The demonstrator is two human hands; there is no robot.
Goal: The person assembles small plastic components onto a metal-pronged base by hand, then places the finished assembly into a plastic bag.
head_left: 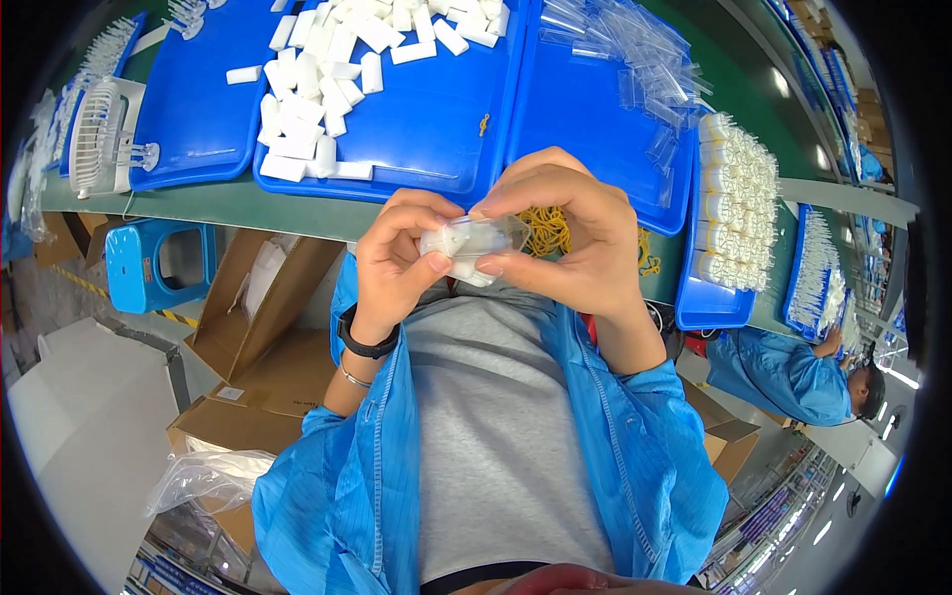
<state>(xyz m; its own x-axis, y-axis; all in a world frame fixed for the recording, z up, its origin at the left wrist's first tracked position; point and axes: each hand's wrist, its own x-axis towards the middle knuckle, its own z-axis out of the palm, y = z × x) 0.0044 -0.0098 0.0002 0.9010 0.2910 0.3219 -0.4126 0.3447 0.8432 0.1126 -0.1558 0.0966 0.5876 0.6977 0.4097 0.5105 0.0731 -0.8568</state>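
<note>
In front of my chest, both hands meet around a small white plastic part [458,241] with rounded sides. My left hand [395,250] is closed on it, thumb below and fingers above. Fingers of my right hand [580,233] pinch a see-through plastic sleeve [513,232] at the part's right end. Whether the sleeve sits around the part or only against it, I cannot tell. Just behind the right fingers lies a bundle of yellow cords [547,230], partly hidden by that hand.
Many white blocks fill a blue tray [426,149] ahead. See-through sleeves [650,74] lie in the tray beside it. Rows of white-and-yellow assembled pieces [734,203] stand at right. A white fan [96,139], blue stool [159,266] and cardboard boxes [253,407] are left; a co-worker [793,377] is right.
</note>
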